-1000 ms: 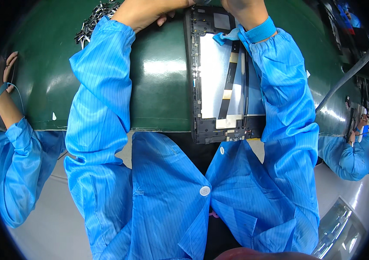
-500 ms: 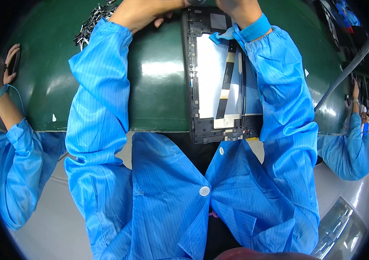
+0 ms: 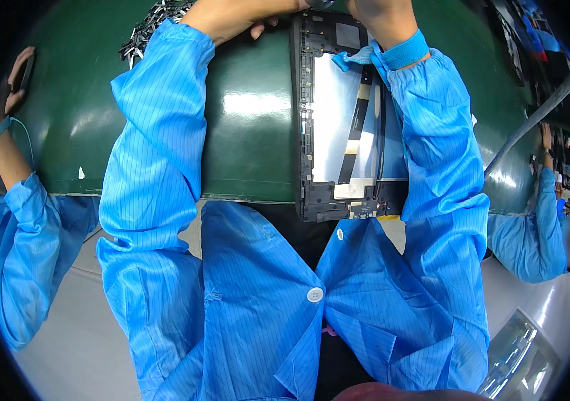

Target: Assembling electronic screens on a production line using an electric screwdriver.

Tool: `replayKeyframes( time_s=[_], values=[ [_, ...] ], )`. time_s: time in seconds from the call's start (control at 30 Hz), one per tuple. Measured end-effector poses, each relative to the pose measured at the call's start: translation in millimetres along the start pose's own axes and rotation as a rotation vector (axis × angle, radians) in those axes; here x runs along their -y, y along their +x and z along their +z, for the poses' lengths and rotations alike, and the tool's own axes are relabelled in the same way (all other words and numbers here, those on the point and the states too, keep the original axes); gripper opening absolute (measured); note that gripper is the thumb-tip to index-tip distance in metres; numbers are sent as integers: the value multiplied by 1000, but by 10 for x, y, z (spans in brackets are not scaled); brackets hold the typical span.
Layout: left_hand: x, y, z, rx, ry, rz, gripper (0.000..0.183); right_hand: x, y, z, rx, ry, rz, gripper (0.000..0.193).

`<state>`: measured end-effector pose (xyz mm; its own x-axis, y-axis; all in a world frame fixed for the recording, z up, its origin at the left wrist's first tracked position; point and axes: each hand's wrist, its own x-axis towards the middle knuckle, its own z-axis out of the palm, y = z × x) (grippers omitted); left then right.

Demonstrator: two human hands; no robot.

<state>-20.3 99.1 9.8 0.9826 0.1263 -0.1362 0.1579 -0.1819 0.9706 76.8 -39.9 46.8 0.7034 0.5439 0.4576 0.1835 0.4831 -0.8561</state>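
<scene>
An opened, tablet-like device with a black frame, silver inner panel and dark flat ribbon cables lies on the green table, its near end by the table's front edge. My left hand reaches over the table to the device's far left end, with some fingers curled. A dark piece shows by its fingertips at the upper edge, too cut off to name. Above the device's far right side is my right hand, its fingers hidden past the upper edge. A blue wrist strap circles that wrist, its loose end hanging over the device.
Several small black and silver parts lie heaped at the far left of the green table. Other people's arms, one a blue sleeve, are at both sides. A grey cable crosses at the right.
The whole view has shifted slightly, with the device and both my forearms now a little further right in the picture. Both hands stay at the device's far end.
</scene>
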Motion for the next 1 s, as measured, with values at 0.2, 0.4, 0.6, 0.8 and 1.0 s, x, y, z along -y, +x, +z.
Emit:
replayKeyframes(
  time_s=[0.2, 0.4, 0.6, 0.8, 1.0],
  values=[
    [52, 21, -6, 17, -33, 45, 17, 30, -7, 10, 51, -28, -18, 15],
    [61, 26, -29, 52, -8, 29, 18, 8, 26, 30, 87, -40, 1, 13],
    [71, 19, -46, 67, 22, 43, 19, 40, 47, 74, 111, -70, 19, 12],
    [71, 37, -23, 56, 29, 39, 19, 5, 57, 62, 114, -76, 21, 12],
    [152, 66, -8, 63, -79, 89, 19, 1, 22, 33, 74, 16, 19, 14]
  ],
)
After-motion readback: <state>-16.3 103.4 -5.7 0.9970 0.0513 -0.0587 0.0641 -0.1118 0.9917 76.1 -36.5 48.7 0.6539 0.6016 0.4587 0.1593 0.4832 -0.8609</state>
